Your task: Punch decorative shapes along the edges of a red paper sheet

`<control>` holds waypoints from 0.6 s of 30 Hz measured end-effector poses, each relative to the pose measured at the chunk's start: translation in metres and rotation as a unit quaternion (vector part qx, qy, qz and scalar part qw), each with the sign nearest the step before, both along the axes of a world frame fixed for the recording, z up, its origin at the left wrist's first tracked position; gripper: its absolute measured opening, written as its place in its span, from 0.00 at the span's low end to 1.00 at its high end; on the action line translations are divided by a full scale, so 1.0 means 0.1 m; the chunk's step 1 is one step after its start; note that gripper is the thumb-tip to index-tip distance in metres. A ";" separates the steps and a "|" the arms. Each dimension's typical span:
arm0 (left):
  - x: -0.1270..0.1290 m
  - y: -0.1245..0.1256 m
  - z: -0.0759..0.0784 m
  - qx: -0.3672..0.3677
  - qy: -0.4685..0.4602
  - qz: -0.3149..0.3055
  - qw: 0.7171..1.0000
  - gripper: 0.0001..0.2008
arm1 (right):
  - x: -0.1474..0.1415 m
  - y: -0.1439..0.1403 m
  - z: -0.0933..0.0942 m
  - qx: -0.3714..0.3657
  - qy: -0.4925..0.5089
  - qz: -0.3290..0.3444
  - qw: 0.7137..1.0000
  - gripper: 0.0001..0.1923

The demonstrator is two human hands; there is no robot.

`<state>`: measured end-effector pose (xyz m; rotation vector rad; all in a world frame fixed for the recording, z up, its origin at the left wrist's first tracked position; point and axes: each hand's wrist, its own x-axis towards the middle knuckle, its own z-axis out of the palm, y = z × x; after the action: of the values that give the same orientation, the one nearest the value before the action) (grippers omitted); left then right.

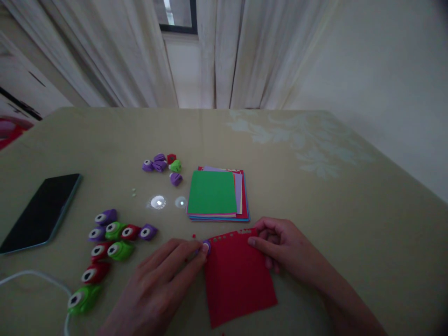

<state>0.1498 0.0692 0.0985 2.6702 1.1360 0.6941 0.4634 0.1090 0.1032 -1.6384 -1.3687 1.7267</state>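
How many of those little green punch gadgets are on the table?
4. One sits in the far cluster, two in the near group at and, and the largest lies nearest the white cable. Others may be hidden.

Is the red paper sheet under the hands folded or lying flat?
Lying flat: the red paper sheet is spread on the table, a row of punched holes along its far edge.

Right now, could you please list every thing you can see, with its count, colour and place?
red paper sheet: one, red, holes along its far edge, near table edge
purple punch: one, at the sheet's far left corner
paper stack: one, green on top, table centre
large punches: about nine, purple, green, red, left of the sheet
small punches: about five, mostly purple, behind
phone: one, black, far left
white cable: one, near left
table: one, olive
left hand: on the punch
right hand: holding the sheet's far edge
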 end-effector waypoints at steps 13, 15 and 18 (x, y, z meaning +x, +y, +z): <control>0.02 -0.04 -0.08 -0.013 0.012 0.020 1.000 0.25 | -0.01 0.01 0.00 -0.003 0.001 0.006 1.000 0.19; 0.02 -0.04 -0.08 -0.018 0.013 0.019 1.000 0.25 | -0.01 0.01 -0.01 -0.002 0.002 0.008 1.000 0.19; 0.03 -0.04 -0.07 -0.029 0.008 0.014 0.999 0.24 | 0.01 0.01 -0.01 0.017 -0.013 0.011 1.000 0.18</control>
<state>0.1525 0.0648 0.0919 2.6206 1.1825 0.6355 0.4644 0.1099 0.1019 -1.6382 -1.4243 1.6915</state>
